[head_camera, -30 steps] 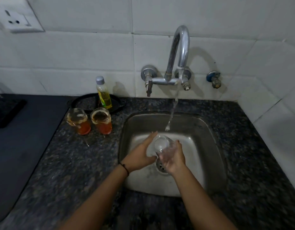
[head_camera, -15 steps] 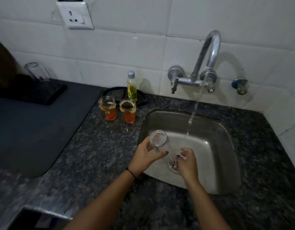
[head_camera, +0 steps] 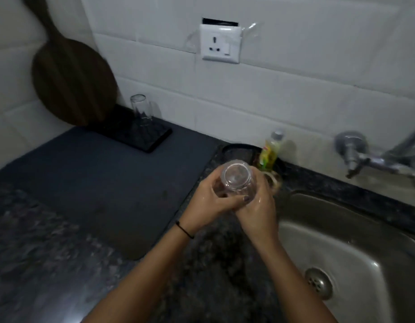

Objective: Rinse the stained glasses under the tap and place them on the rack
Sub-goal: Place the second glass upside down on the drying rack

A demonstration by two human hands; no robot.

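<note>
Behind both hands (head_camera: 237, 203), half-hidden stained glass (head_camera: 273, 180)

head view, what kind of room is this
Most likely a home kitchen: a steel sink set in a dark stone counter, a wall tap on white tiles, and a glass upturned on a drying rack. Both hands grip another glass.

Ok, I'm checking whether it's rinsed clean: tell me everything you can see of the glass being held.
The glass is clear, plain and looks unstained and empty. It is tipped, one round end facing the camera. The left hand and right hand both wrap around it, above the granite counter left of the sink.
</note>
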